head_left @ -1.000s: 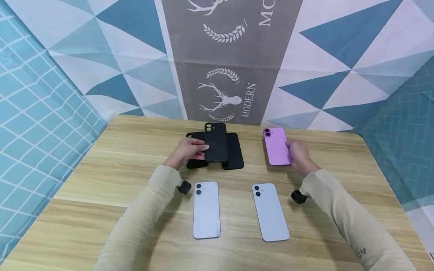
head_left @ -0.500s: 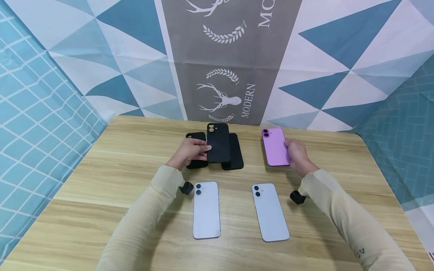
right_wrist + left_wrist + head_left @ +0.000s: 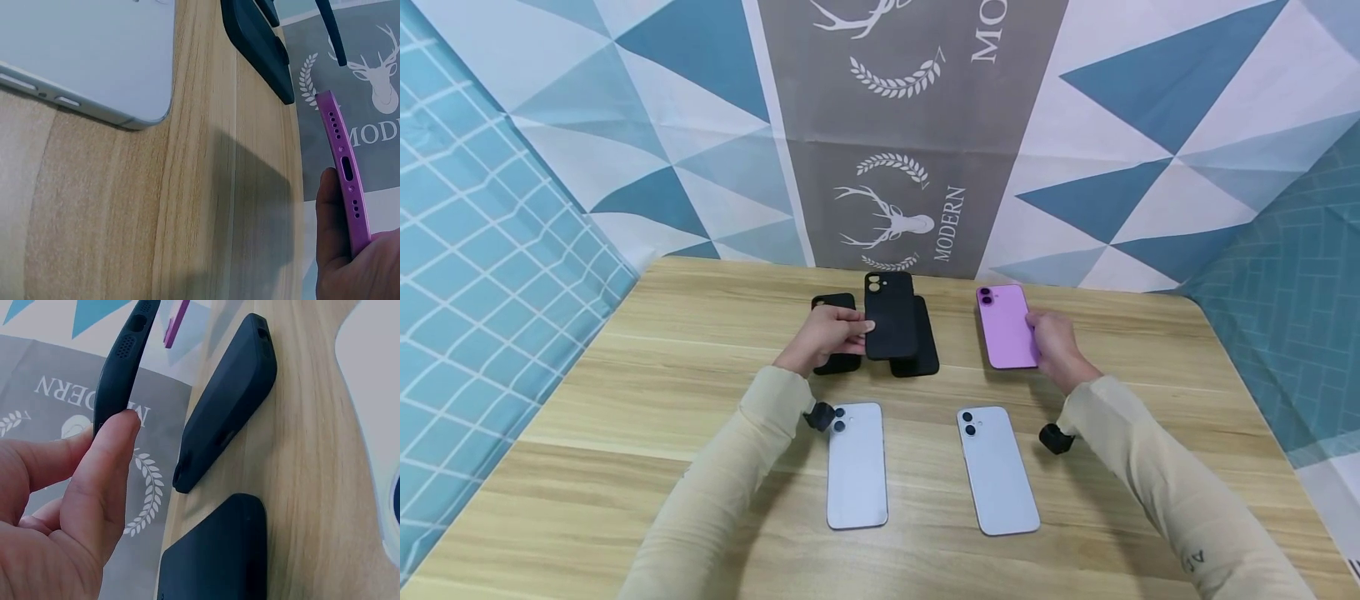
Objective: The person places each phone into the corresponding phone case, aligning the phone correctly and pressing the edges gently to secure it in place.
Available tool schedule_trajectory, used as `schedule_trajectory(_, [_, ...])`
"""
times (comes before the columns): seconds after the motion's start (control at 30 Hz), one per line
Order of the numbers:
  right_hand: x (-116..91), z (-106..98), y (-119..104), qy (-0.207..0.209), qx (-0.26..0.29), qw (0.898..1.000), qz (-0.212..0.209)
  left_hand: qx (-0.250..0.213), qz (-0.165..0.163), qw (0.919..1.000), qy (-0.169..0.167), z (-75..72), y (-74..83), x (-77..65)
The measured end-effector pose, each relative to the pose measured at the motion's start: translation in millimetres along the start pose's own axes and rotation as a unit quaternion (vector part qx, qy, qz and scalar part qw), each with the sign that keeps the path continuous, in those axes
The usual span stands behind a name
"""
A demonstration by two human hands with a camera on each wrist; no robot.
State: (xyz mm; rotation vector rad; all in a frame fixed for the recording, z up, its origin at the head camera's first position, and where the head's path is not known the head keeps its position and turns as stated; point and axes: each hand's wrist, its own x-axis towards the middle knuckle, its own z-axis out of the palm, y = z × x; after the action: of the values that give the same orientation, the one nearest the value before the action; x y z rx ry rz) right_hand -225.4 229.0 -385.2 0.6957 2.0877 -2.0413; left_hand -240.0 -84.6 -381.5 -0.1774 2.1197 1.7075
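Observation:
My left hand (image 3: 829,335) pinches a black phone case (image 3: 891,317) by its left edge. In the left wrist view that case (image 3: 125,359) is held up off the table between thumb and fingers, its bottom cutouts showing. Two more black cases lie on the wood below: one (image 3: 838,364) partly behind my left hand, the other (image 3: 927,346) partly covered by the held case. On the right, my right hand (image 3: 1054,343) grips a pink phone (image 3: 1006,327) by its right edge. The right wrist view has this phone (image 3: 345,169) raised above the table, bottom port showing.
Two white phones lie back up on the wooden table (image 3: 625,433) nearer me, the left one (image 3: 857,467) and the right one (image 3: 998,471). A patterned cloth (image 3: 895,125) hangs behind the table's far edge.
The black case in my left hand has moved a little to the right, uncovering more of the left case below. The pink phone has shifted slightly left with my right hand.

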Motion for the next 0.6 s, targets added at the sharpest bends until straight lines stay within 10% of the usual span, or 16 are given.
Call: schedule_trajectory(0.6, [-2.2,8.3,1.7,-0.007,-0.001,1.0,-0.006,-0.017,-0.003,0.9998,-0.011,13.3,3.5,-0.8])
